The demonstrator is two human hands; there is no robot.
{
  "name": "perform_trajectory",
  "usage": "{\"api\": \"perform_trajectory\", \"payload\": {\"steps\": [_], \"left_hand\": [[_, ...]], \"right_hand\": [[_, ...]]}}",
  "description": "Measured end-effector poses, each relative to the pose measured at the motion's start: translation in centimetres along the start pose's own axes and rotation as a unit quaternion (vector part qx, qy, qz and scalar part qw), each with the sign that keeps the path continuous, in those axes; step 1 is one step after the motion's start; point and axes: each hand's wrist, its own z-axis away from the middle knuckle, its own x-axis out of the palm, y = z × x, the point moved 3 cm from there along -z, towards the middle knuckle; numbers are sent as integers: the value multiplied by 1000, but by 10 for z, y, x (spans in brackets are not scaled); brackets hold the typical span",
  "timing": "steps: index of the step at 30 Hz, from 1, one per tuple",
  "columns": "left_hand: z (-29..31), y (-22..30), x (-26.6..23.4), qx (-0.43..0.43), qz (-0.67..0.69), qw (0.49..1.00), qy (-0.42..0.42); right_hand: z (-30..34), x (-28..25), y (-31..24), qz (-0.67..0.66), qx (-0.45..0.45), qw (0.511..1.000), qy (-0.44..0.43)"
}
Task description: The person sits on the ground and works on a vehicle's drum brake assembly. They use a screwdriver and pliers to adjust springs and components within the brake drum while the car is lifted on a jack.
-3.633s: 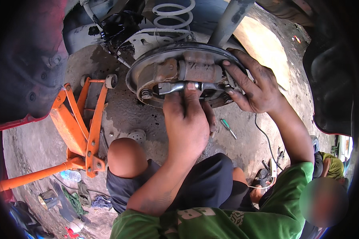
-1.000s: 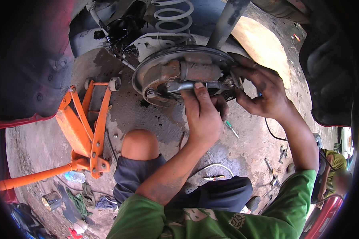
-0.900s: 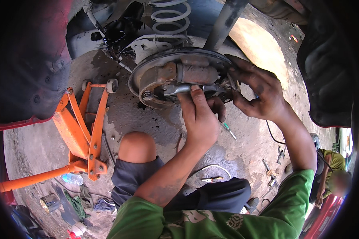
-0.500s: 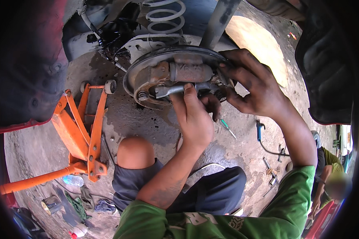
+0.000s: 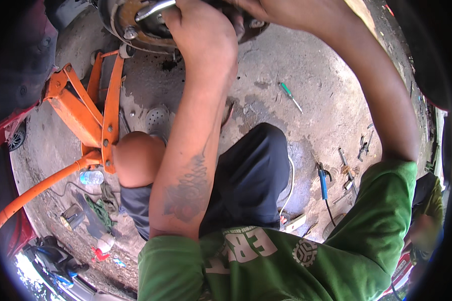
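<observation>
At the top edge is a drum brake assembly [image 5: 123,17], partly cut off by the picture's rim. My left hand [image 5: 208,37] is closed against its lower side, the thumb pressed on a silver metal bar [image 5: 154,9] that lies across the brake. The fingers behind that hand are mostly hidden. My right hand [image 5: 281,11] reaches to the right side of the same assembly. Its fingertips run out of the picture, so what they touch cannot be made out.
An orange floor jack [image 5: 80,118] stands at the left, near a plastic bottle [image 5: 91,177]. On the concrete at the right lie a green-handled screwdriver [image 5: 291,97], a blue-handled tool with a cord [image 5: 323,183] and metal parts [image 5: 346,170]. Another person [image 5: 427,220] is at the far right.
My view has tilted down, so the brake assembly and both hands now sit at the top edge. The coil spring has left the picture. My left hand stays on the metal bar.
</observation>
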Motion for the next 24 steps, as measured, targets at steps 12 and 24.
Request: {"api": "perform_trajectory", "payload": {"steps": [12,24], "left_hand": [[14,13,11,-7,-23,1000,8],[14,16,0,-19,44,998,-33]], "right_hand": [[-7,-29,-12,156,-178,972,-3],[-27,-22,-7,209,-162,963,-53]]}}
